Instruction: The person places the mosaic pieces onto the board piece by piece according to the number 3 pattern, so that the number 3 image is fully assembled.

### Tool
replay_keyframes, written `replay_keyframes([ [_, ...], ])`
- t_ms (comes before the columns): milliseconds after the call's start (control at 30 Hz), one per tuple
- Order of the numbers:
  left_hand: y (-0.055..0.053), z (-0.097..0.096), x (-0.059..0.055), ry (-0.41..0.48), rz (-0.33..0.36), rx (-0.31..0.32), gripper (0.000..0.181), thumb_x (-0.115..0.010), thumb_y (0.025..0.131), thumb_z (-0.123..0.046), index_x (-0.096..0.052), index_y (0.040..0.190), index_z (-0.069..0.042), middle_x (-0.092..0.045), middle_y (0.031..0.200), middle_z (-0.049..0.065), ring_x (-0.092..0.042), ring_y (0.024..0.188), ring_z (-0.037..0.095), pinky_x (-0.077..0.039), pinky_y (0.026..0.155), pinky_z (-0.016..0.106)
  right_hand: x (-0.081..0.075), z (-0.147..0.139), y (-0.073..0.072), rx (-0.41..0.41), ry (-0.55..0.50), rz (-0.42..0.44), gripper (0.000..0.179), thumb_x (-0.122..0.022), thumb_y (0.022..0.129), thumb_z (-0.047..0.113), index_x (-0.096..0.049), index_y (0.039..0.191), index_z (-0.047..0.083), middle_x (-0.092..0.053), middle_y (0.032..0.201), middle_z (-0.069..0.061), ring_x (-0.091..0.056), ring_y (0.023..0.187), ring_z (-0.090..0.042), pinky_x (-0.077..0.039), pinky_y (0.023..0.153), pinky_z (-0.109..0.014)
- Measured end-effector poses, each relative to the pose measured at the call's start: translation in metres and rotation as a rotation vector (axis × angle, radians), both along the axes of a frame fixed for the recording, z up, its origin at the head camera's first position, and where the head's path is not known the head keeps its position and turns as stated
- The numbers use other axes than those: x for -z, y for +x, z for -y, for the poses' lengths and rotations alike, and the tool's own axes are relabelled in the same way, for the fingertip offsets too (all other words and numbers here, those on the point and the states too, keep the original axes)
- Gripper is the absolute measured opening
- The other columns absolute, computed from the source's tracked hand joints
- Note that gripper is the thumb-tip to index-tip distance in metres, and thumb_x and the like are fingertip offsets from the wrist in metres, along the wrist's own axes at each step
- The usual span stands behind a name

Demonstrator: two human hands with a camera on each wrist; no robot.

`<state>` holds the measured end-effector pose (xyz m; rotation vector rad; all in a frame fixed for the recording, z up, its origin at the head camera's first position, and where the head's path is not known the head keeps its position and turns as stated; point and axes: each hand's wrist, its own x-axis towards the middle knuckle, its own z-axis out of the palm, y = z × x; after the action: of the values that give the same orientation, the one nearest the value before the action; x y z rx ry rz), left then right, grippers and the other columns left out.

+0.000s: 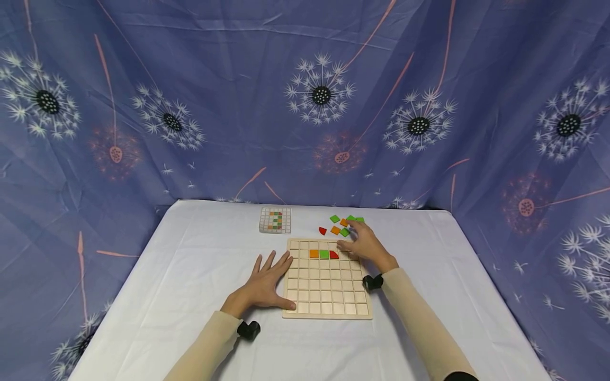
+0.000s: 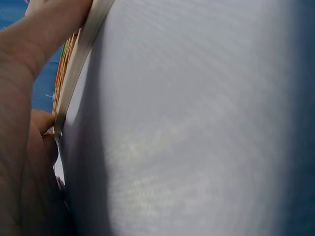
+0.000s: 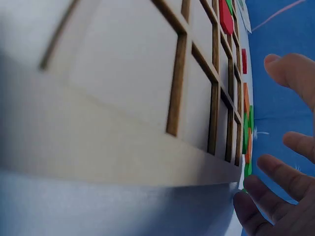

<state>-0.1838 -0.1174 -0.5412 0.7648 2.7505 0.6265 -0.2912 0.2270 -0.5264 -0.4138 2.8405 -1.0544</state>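
Observation:
A pale wooden grid board (image 1: 326, 296) lies flat on the table. In one of its upper rows sit an orange square tile (image 1: 314, 254), a green square tile (image 1: 324, 254) and a red rounded tile (image 1: 333, 255), side by side. My left hand (image 1: 264, 286) rests at the board's left edge, fingers spread and thumb on the lower left corner. Over the board's upper right corner reaches my right hand (image 1: 367, 243), its fingertips by the loose tiles. In the right wrist view its thumb and fingers (image 3: 285, 174) stand apart with nothing held between them.
Beyond the board lie several loose tiles, among them a red one (image 1: 322, 230), an orange one (image 1: 335, 230) and a green one (image 1: 335, 218). A small card (image 1: 275, 220) with a coloured grid pattern lies at the back left. A patterned blue curtain (image 1: 248, 132) hangs behind the white-covered table (image 1: 190, 264).

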Motion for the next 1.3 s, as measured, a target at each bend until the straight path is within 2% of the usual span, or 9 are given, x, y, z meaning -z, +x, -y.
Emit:
replay_keyframes([
  [200,-0.001,-0.001,0.001,-0.001,-0.007,0.003,0.128,-0.077,0.069,-0.076,-0.021,0.166,-0.014,-0.012,0.175,0.004,-0.004,0.16,0.042,0.004,0.123,0.071,0.006,-0.002,-0.007,0.029,-0.025,-0.005,0.08,-0.077,0.092,0.041,-0.044,0.154,0.005,-0.05,0.15,-0.023,-0.053,0.134,-0.043,-0.046,0.109,-0.061],
  [600,0.0,-0.001,-0.001,-0.002,-0.01,0.004,0.127,-0.077,0.07,-0.076,-0.022,0.166,-0.015,-0.013,0.174,0.004,-0.004,0.16,0.042,0.003,0.123,0.071,0.013,0.0,-0.014,0.07,-0.065,-0.051,0.066,-0.077,0.093,0.028,-0.052,0.148,0.002,-0.056,0.144,-0.023,-0.056,0.128,-0.04,-0.048,0.108,-0.057],
  [867,0.0,0.0,-0.001,0.01,-0.009,-0.002,0.127,-0.078,0.069,-0.076,-0.022,0.166,-0.014,-0.012,0.175,0.003,-0.004,0.16,0.042,0.003,0.123,0.07,0.015,0.002,-0.015,0.09,-0.052,-0.04,0.061,-0.075,0.095,0.025,-0.053,0.146,-0.001,-0.06,0.135,-0.023,-0.06,0.12,-0.038,-0.052,0.102,-0.053],
  [1300,0.0,0.0,0.001,0.006,-0.008,-0.003,0.129,-0.076,0.068,-0.077,-0.021,0.166,-0.014,-0.012,0.175,0.003,-0.004,0.16,0.042,0.004,0.123,0.071,0.016,0.005,-0.016,0.108,-0.035,-0.037,0.05,-0.074,0.096,0.023,-0.061,0.137,-0.004,-0.065,0.129,-0.024,-0.061,0.117,-0.038,-0.052,0.102,-0.053],
])
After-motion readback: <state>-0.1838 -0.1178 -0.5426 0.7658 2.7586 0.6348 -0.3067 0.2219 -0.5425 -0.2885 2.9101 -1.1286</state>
